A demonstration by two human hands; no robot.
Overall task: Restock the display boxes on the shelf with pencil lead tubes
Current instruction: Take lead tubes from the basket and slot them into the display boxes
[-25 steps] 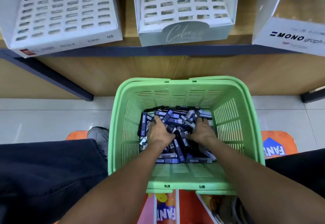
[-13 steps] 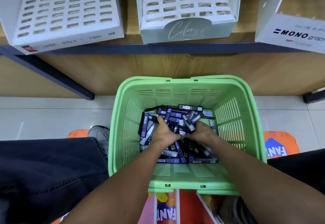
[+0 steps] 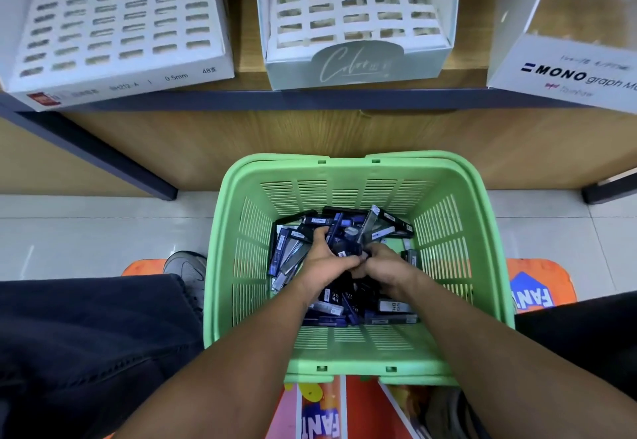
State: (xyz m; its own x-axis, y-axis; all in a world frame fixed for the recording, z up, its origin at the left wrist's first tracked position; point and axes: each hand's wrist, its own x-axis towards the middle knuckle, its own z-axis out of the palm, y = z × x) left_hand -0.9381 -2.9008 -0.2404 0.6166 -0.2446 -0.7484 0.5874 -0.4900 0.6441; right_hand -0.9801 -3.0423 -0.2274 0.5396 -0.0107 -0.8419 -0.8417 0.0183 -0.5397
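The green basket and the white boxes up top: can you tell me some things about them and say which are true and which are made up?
1. Both hands, left hand and right hand, are inside the green basket. True.
2. The lead tubes in the basket are bright red. False: they look dark blue and black.
3. The slotted white box on the shelf is full of tubes. False: its slots look empty.
4. The basket sits below the shelf edge. True.
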